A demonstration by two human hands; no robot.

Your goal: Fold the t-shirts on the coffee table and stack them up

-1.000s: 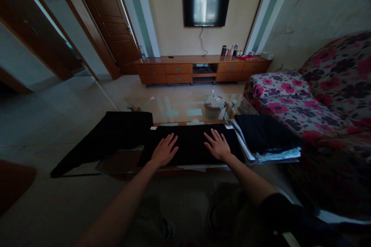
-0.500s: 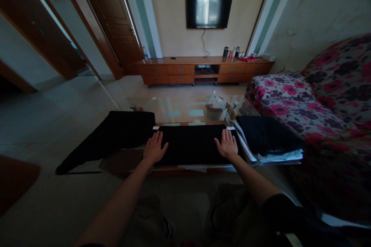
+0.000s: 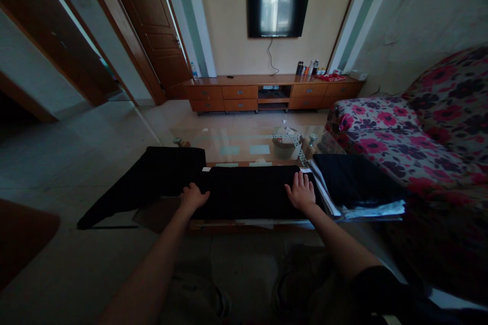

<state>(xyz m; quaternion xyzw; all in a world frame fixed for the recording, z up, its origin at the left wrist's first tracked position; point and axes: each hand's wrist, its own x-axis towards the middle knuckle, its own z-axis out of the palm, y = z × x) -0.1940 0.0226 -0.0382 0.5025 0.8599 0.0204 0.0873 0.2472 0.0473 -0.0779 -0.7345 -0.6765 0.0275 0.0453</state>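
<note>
A black garment (image 3: 244, 190) lies folded flat on the near edge of a glass coffee table (image 3: 244, 142), and part of it (image 3: 152, 177) trails off to the left over the table's edge. My left hand (image 3: 193, 197) is at the fold's left end with its fingers curled round the cloth there. My right hand (image 3: 302, 192) rests flat on the fold's right end, fingers stretched out.
A stack of folded dark and white clothes (image 3: 354, 185) sits at the table's right end, next to a floral sofa (image 3: 412, 132). A small bowl (image 3: 284, 144) stands on the glass. A wooden TV cabinet (image 3: 267, 94) and wall TV (image 3: 278, 11) are beyond.
Both hands slid apart from the middle of the folded cloth to its ends. My left hand's fingers, flat before, have curled at the left end.
</note>
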